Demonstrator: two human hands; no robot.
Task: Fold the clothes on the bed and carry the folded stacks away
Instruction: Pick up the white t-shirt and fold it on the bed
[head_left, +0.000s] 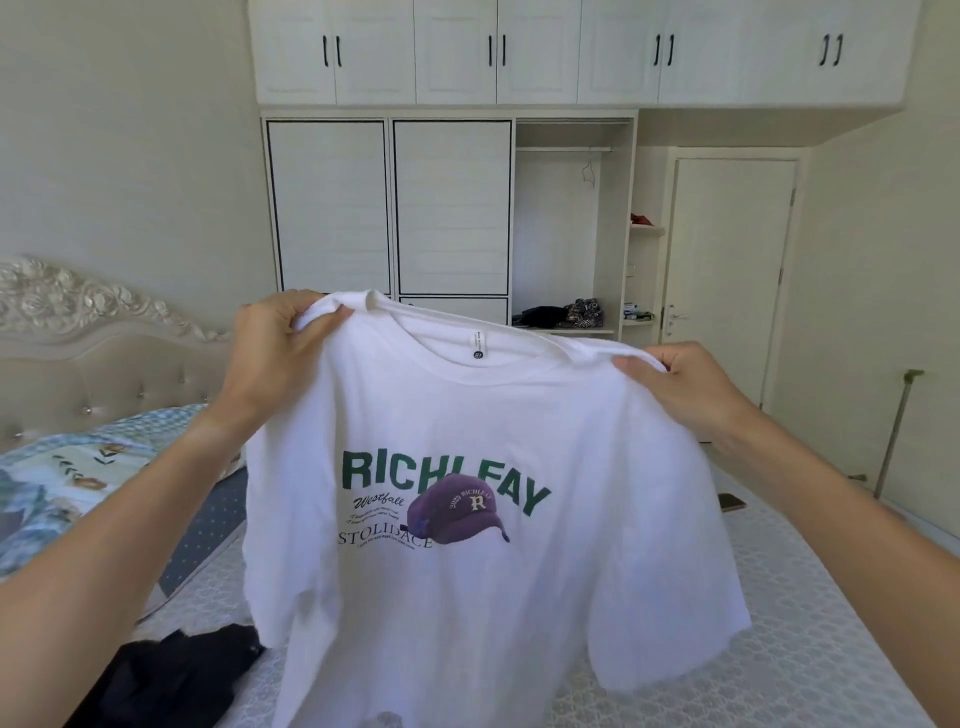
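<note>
White T-shirt (467, 519) hangs spread above bed (810, 597), print facing camera. Left hand (278, 345) pinches one shoulder seam, right hand (680, 387) pinches the other. Dark garment (176, 675) lies lower left.

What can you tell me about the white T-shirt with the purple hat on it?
The white T-shirt looks like soft cotton, with short sleeves and a round neck that has a small label inside. Its printed side faces the camera: green letters, smaller dark writing and a purple cap. It is unfolded and held up in the air above the bed, hanging a little wrinkled. The left hand pinches one shoulder and the right hand pinches the other. Its bottom edge runs out of view.
</note>
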